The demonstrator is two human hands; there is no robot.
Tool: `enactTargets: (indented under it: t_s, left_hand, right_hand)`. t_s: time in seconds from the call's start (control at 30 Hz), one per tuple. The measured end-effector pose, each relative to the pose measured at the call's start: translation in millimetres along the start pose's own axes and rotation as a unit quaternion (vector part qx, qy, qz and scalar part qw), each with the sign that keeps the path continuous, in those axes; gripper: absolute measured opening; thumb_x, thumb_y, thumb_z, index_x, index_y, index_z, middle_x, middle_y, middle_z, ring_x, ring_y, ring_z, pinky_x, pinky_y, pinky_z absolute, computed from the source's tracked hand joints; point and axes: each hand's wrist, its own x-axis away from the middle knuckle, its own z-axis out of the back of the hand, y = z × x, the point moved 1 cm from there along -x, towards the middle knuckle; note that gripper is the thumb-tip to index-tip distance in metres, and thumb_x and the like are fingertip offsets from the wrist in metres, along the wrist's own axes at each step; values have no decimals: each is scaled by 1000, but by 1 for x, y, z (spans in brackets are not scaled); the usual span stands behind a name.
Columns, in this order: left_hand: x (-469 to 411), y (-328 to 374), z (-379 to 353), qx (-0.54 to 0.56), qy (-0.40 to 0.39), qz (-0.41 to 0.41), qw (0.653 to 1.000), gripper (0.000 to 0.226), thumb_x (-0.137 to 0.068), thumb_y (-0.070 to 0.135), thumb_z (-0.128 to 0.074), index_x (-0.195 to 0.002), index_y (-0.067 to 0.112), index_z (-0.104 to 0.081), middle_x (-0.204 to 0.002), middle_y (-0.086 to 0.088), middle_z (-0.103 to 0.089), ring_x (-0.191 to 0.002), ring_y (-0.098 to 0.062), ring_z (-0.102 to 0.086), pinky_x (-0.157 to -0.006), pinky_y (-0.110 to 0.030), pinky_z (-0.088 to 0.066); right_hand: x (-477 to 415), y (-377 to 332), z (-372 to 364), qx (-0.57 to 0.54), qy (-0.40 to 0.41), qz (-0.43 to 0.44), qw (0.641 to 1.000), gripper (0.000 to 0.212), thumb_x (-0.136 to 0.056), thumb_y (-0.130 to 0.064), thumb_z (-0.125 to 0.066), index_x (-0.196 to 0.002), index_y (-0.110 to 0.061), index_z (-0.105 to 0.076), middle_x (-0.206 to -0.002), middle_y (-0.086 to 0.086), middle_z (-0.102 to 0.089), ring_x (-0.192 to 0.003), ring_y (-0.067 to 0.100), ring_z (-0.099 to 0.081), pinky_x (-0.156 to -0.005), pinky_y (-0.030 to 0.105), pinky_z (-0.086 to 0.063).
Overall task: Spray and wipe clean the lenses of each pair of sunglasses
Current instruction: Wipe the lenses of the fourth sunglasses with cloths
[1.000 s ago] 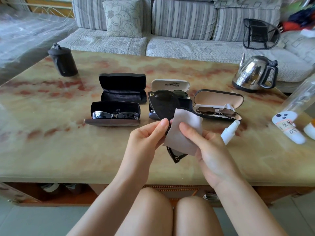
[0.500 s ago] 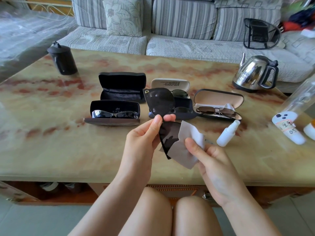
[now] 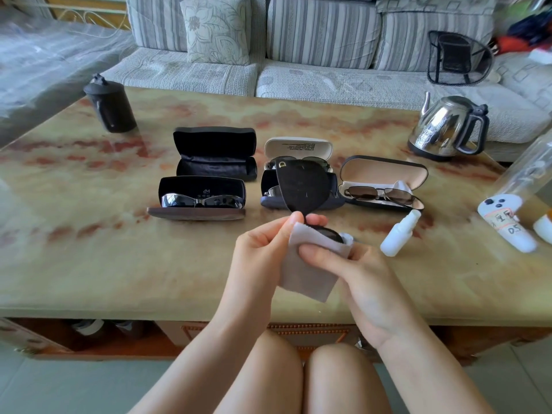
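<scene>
The big black sunglasses with dark, wide lenses are held up over the near part of the marbled beige table, in front of the open cases. My left hand pinches them at the bridge, one lens standing upright. My right hand pinches the pale grey wiping cloth round the lower lens. I judge the narrow bridge grip the weak point: hard rubbing could twist the frame loose, or fingertips could smear the upper lens. The small white spray bottle lies near my right hand, easily knocked.
</scene>
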Motion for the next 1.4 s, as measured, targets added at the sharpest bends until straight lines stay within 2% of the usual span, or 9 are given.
enactTargets:
  t_s: [0.07,0.17,0.27,0.37,0.6,0.83,0.9,1.27,1.4]
  left_hand:
    - [0,0,-1,-13,4,-13,1000,41,-83,42,-56,-98,10,-76,-94,-8,-75,-84,-12,-65,-79,-31,-47]
    - [-2,0,1,-5,15,-22,1000,43,-80,41,-58,-99,7,-76,-94,-5,-76,-90,-10,-66,-87,-28,-47]
    - [-1,-1,2,-7,26,-22,999,44,-80,42,-58,-100,7,-75,-97,-8,-76,-94,-14,-66,-94,-33,-47]
    - [2,-4,4,2,29,-10,1000,40,-81,45,-56,-99,15,-77,-99,-11,-75,-91,-18,-64,-89,-38,-45]
    - [0,0,7,21,17,19,999,38,-87,42,-53,-104,17,-75,-101,-16,-74,-101,-37,-67,-85,-44,-48]
    - [3,-6,-1,30,4,-16,999,37,-82,37,-57,-101,10,-76,-100,-7,-76,-95,-11,-68,-89,-26,-49]
    - [4,-7,-2,36,12,-24,999,41,-81,38,-58,-104,10,-75,-102,-6,-75,-101,-13,-68,-96,-29,-49]
    - [4,-6,2,21,8,-34,999,40,-83,38,-59,-106,8,-74,-107,-6,-74,-109,-18,-66,-101,-35,-46]
    - [4,-5,8,-3,-8,-12,1000,39,-88,37,-56,-106,8,-74,-107,-9,-74,-111,-21,-65,-104,-39,-44]
  right_hand:
    - [-4,-4,-1,-29,22,-4,999,29,-58,-31,-77,-83,-15,-80,-88,6,-75,-90,20,-66,-84,30,-50]
    - [-9,-6,-1,-45,52,-4,998,33,-57,-36,-78,-81,-13,-79,-93,8,-75,-101,29,-66,-102,39,-43]
    - [-7,-6,-6,-26,42,0,999,29,-63,-31,-76,-81,-8,-78,-88,9,-76,-87,19,-67,-92,34,-47]
    - [-2,-2,-7,0,18,-1,1000,31,-60,-31,-77,-83,-10,-79,-84,7,-76,-82,17,-68,-74,24,-52]
    - [3,-2,1,53,-48,-22,997,37,-58,-20,-78,-93,-8,-78,-96,9,-76,-90,15,-69,-87,30,-52]
    - [1,-11,-6,-80,54,-1,995,9,-73,-22,-72,-73,-25,-80,-91,4,-76,-86,15,-67,-91,33,-47]
    - [3,-11,-10,-104,66,5,992,17,-82,-20,-67,-74,-27,-81,-92,3,-76,-88,14,-69,-91,31,-49]
    - [0,-5,-15,-70,104,-2,992,25,-63,-31,-75,-81,-14,-78,-87,2,-76,-82,11,-66,-79,29,-48]
    - [1,-5,-14,-39,64,-5,997,27,-62,-28,-75,-83,-12,-78,-82,4,-74,-78,12,-65,-59,19,-50]
